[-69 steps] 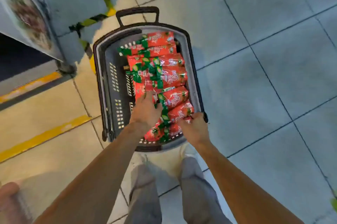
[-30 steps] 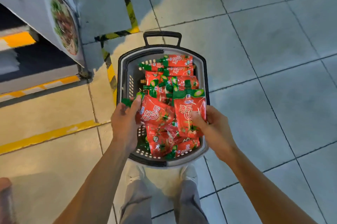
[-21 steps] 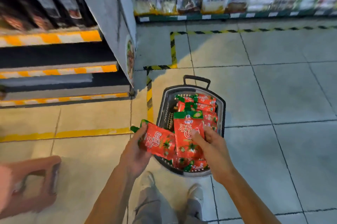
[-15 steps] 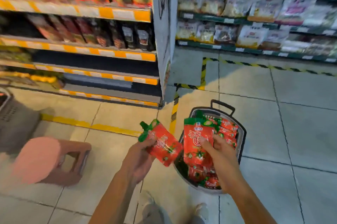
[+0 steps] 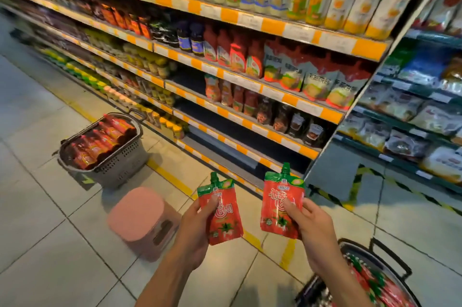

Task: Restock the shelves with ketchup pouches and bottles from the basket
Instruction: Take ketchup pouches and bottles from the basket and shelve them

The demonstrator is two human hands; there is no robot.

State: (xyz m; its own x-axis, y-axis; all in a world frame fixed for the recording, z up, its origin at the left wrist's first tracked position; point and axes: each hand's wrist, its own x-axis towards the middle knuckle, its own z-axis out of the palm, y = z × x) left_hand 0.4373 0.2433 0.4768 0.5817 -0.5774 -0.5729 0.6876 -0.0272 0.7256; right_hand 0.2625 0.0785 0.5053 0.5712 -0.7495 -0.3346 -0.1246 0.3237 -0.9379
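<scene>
Left hand (image 5: pixel 193 236): one red pouch (image 5: pixel 221 211) is being held up in the lower middle of the frame; the grip is being pinched on its left edge, thumb on the front.
Right hand (image 5: pixel 313 229): a second red pouch (image 5: pixel 281 203) is being held up just right of the first one; the grip is being pinched on its lower right side.
Pouches: both are being kept upright, green caps on top, a little apart from each other.
Near basket (image 5: pixel 390 260): it is being shown at the lower right corner of the frame, on the floor, with more red pouches inside.
Far basket (image 5: pixel 120 162): it is being shown at the middle left, on the floor by the shelves, filled with red bottles.
Pink stool (image 5: pixel 141 219): it is being shown on the floor between the far basket and the left hand.
Shelves (image 5: pixel 250 79): they are being shown across the upper frame, filled with bottles and bags.
</scene>
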